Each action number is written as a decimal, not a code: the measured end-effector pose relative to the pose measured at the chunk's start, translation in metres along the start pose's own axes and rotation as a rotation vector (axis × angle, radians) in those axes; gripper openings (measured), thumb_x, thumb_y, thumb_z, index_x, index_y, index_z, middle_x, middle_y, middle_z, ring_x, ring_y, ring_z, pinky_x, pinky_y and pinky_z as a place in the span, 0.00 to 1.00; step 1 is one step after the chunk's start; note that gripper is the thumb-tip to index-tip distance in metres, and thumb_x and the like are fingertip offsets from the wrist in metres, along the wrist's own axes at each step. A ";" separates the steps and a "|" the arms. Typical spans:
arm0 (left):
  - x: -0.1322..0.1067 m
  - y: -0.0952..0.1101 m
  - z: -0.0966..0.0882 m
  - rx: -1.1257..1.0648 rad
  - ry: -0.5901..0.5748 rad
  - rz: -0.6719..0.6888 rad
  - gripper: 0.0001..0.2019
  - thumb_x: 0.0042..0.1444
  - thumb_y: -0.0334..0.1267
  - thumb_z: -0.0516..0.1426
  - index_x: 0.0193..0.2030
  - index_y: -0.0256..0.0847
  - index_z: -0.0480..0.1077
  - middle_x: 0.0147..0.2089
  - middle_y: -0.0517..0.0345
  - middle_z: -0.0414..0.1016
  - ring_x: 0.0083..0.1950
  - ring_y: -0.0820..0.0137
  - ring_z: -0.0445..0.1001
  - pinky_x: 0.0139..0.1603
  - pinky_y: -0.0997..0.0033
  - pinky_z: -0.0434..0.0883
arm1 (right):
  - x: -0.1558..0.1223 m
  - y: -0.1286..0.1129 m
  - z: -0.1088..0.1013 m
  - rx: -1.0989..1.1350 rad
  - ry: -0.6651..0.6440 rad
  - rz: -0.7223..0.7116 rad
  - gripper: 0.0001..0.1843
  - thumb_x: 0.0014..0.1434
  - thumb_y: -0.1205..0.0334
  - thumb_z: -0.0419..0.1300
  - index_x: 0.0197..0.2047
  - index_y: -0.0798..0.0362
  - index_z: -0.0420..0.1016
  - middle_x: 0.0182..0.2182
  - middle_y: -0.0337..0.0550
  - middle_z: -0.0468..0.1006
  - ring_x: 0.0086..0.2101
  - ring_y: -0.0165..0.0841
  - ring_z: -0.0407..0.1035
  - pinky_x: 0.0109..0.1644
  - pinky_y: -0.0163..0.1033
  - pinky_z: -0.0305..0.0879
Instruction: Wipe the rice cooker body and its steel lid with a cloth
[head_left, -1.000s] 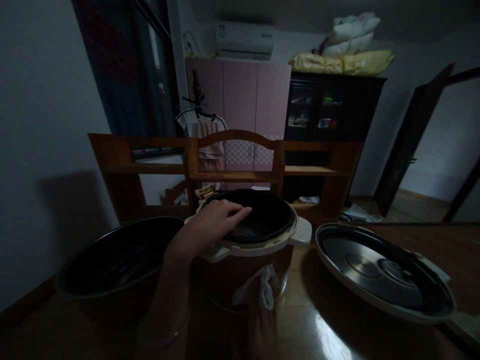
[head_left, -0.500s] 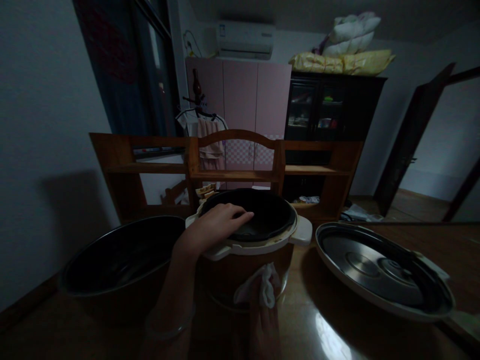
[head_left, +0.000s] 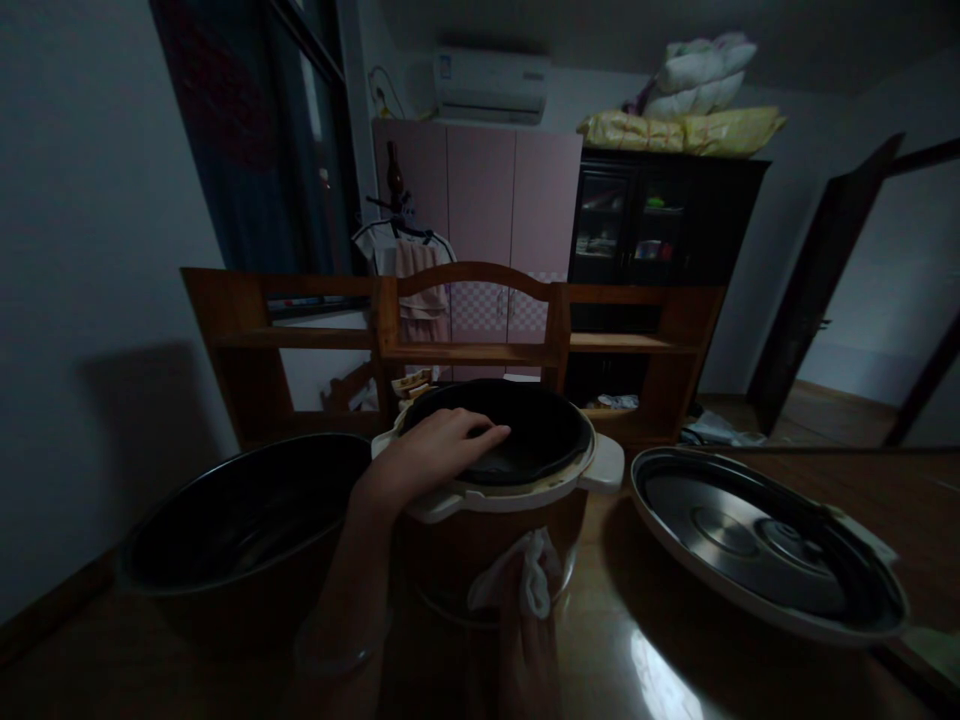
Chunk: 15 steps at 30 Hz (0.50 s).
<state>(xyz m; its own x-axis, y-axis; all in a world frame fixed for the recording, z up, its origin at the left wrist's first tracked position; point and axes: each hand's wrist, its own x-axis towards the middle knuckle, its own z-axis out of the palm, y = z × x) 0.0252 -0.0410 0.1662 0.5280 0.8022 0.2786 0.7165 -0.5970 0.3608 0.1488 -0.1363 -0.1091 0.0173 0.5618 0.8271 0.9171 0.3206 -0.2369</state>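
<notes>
An electric cooker (head_left: 491, 540) with a brown body, white rim and side handles stands upright in front of me, its black inside uncovered. My left hand (head_left: 442, 450) lies over its near left rim, thumb pointing right and the other fingers bent over the edge, partly hidden. Low on the front of the body, my right hand (head_left: 527, 630) presses a crumpled white cloth (head_left: 535, 575) against the side. To the left sits a black inner pot (head_left: 247, 520). The cooker's lid (head_left: 750, 540) lies upside down at the right, its metal underside showing.
Everything stands on a shiny wooden table (head_left: 600, 640). A low wooden shelf rack (head_left: 472, 352) borders its far side. Behind are a pink wardrobe (head_left: 480, 200), a dark cabinet (head_left: 675, 220) and a clothes stand (head_left: 395, 180). A wall (head_left: 90, 300) rises at the left.
The view has tilted up very slightly. Both hands, the cloth and the cooker keep nearly the same places.
</notes>
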 end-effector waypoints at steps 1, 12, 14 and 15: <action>0.000 0.000 0.000 -0.009 0.004 0.005 0.25 0.66 0.57 0.46 0.53 0.45 0.78 0.54 0.57 0.79 0.55 0.62 0.73 0.56 0.68 0.63 | 0.002 -0.001 -0.002 0.010 -0.011 0.001 0.49 0.60 0.74 0.55 0.75 0.54 0.29 0.73 0.56 0.39 0.68 0.60 0.46 0.57 0.65 0.69; 0.000 0.005 -0.003 -0.074 -0.010 -0.049 0.27 0.64 0.58 0.48 0.51 0.43 0.79 0.50 0.56 0.80 0.48 0.63 0.75 0.47 0.69 0.65 | 0.009 -0.008 -0.019 0.138 -0.051 0.048 0.51 0.61 0.73 0.56 0.75 0.45 0.26 0.72 0.50 0.49 0.68 0.57 0.47 0.63 0.66 0.64; 0.000 0.005 -0.002 -0.076 -0.016 -0.047 0.27 0.64 0.58 0.48 0.51 0.43 0.78 0.52 0.55 0.79 0.50 0.62 0.75 0.48 0.69 0.65 | 0.009 -0.008 -0.021 0.138 -0.054 0.055 0.50 0.61 0.72 0.57 0.75 0.47 0.28 0.71 0.52 0.50 0.68 0.58 0.47 0.62 0.67 0.64; 0.001 0.005 -0.002 -0.080 -0.025 -0.042 0.26 0.65 0.58 0.48 0.51 0.43 0.78 0.52 0.55 0.79 0.50 0.62 0.74 0.48 0.69 0.65 | 0.009 -0.009 -0.021 0.139 -0.056 0.059 0.50 0.61 0.71 0.57 0.75 0.47 0.29 0.71 0.53 0.51 0.67 0.58 0.48 0.62 0.67 0.65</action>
<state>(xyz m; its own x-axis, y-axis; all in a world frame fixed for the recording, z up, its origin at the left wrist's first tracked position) 0.0280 -0.0433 0.1697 0.5100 0.8261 0.2400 0.7003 -0.5607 0.4419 0.1497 -0.1502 -0.0886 0.0434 0.6231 0.7809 0.8511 0.3863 -0.3556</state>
